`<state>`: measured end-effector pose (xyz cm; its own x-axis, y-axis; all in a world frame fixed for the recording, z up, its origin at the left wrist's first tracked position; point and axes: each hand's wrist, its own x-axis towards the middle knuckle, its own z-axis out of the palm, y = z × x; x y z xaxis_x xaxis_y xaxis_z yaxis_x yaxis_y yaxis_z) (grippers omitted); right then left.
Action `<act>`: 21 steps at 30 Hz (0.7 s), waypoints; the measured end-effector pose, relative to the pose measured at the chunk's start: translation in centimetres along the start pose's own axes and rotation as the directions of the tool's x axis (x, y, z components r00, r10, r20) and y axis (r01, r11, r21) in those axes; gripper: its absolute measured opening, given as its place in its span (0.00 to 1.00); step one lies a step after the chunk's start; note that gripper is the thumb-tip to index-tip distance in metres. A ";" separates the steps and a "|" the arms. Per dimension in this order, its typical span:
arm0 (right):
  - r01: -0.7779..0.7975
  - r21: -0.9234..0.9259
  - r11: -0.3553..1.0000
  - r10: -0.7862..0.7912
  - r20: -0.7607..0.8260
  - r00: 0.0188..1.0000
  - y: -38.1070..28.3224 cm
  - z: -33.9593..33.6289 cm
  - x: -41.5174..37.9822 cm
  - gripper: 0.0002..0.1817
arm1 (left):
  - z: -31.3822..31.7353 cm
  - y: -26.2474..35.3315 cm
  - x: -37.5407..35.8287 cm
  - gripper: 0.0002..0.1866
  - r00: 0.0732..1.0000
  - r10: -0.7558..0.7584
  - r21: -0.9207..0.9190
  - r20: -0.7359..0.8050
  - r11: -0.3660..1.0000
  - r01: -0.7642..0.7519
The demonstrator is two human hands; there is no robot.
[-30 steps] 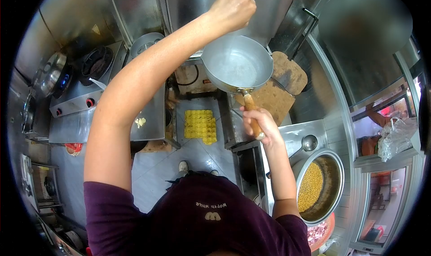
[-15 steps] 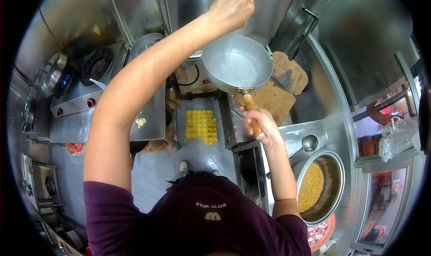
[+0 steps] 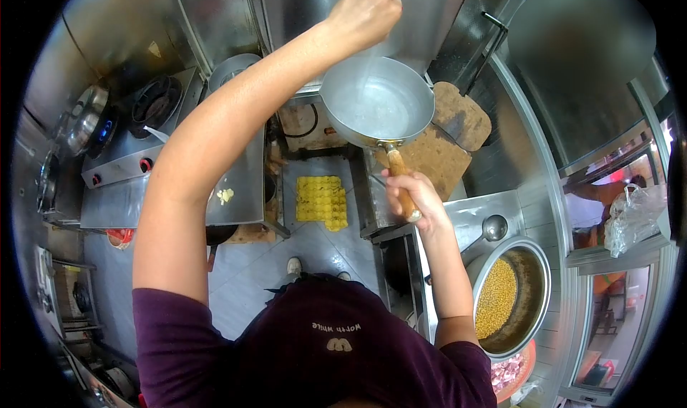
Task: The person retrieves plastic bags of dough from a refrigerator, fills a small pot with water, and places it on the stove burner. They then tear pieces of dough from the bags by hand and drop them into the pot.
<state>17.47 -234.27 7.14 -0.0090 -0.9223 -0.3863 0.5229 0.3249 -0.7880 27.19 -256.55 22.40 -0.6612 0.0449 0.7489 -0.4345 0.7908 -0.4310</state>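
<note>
My right hand (image 3: 418, 202) is wrapped round the wooden handle (image 3: 398, 170) of a grey metal saucepan (image 3: 379, 96). The pan is held level, and its inside shows a pale, shiny bottom with a faint whitish streak above it. Raised over the pan's far left rim, my left hand (image 3: 366, 14) is closed in a fist, its back towards me. Whatever the fist may grip is hidden. Below and right of the pan lie brown cutting boards (image 3: 436, 161), one with a knife on it.
On the left stands a gas stove (image 3: 136, 161) with a lit burner. A steel pot (image 3: 533, 300) of yellow beans and a ladle (image 3: 494, 227) are at the right, above an orange basin (image 3: 526, 372) of meat pieces. Yellow egg trays (image 3: 322, 200) lie on the floor.
My left hand has dropped very slightly, still closed. The pan and my right hand stay where they were. Outside the window at the right, a person has shifted.
</note>
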 end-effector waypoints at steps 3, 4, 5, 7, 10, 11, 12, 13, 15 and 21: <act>0.004 -0.006 1.000 -0.005 -0.001 1.000 -0.1 0.0 0.0 0.10 | 0.3 -0.2 0.0 0.05 0.999 0.020 0.015 -0.043 1.000 -0.020; 0.006 -0.007 1.000 -0.006 -0.002 1.000 -0.1 0.0 -0.1 0.10 | 0.4 -0.3 -0.1 0.05 0.998 0.028 0.020 -0.060 0.999 -0.026; 0.006 -0.008 1.000 -0.006 -0.005 1.000 -0.1 0.0 -0.1 0.10 | 0.3 -0.4 -0.1 0.05 0.998 0.036 -0.001 -0.057 0.999 -0.036; 0.005 -0.011 1.000 -0.005 -0.011 1.000 -0.1 0.0 -0.2 0.10 | 0.1 -0.7 0.0 0.05 0.997 0.051 -0.045 -0.051 0.998 -0.054; 0.004 -0.014 1.000 -0.004 -0.019 1.000 -0.1 -0.1 -0.2 0.10 | 0.7 -1.2 0.0 0.05 0.994 0.074 -0.071 -0.075 0.994 -0.079; 0.004 -0.013 1.000 -0.004 -0.017 1.000 -0.1 -0.2 -0.2 0.10 | 0.7 -1.2 0.0 0.05 0.992 0.091 -0.056 -0.093 0.994 -0.096; 0.003 -0.011 1.000 -0.004 -0.014 1.000 0.0 -0.2 -0.2 0.10 | 0.8 -1.3 0.1 0.05 0.988 0.107 -0.041 -0.110 0.993 -0.113; 0.004 -0.010 1.000 -0.004 -0.012 1.000 0.0 -0.3 -0.1 0.10 | 0.8 -1.3 0.1 0.05 0.984 0.125 -0.025 -0.127 0.991 -0.129; 0.004 -0.010 1.000 -0.004 -0.008 1.000 0.0 -0.4 0.0 0.10 | 0.8 -1.3 0.2 0.05 0.983 0.131 -0.016 -0.128 0.991 -0.134; -0.001 -0.003 1.000 0.001 -0.008 1.000 0.1 -0.7 0.1 0.10 | 0.7 -1.7 0.4 0.06 0.978 0.154 -0.021 -0.141 0.987 -0.159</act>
<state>16.96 -234.21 6.66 -0.0158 -0.9203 -0.3908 0.5200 0.3263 -0.7894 27.24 -258.31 23.05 -0.6274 0.2519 0.7368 -0.3108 0.7866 -0.5336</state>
